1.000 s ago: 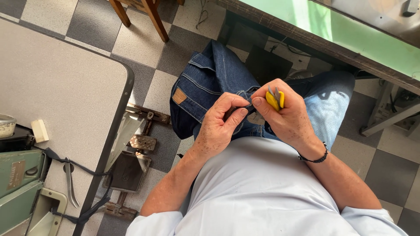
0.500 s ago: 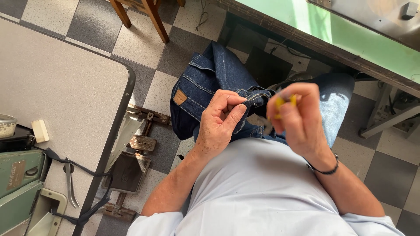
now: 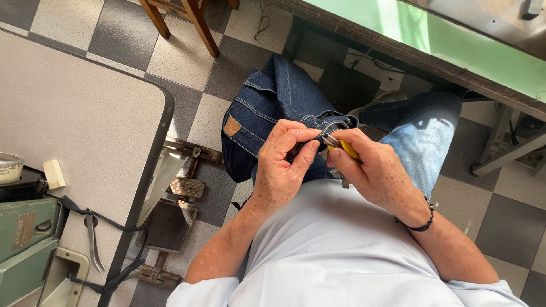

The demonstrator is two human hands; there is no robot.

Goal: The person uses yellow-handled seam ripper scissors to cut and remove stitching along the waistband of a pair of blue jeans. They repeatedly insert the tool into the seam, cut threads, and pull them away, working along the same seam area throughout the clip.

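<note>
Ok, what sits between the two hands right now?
In the head view, only a fold of the dark jeans and the tip of the yellow-handled tool lie between the left hand and right hand.

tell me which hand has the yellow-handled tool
The right hand, the one with the dark band at its wrist, grips the yellow-handled tool. The left hand only pinches the dark jeans.

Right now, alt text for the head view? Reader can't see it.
Seen from above, a seated person pinches a fold of dark jeans with the left hand while the right hand works a yellow-handled tool at the same spot. A grey table with a green machine stands alongside, over a checkered floor.
</note>
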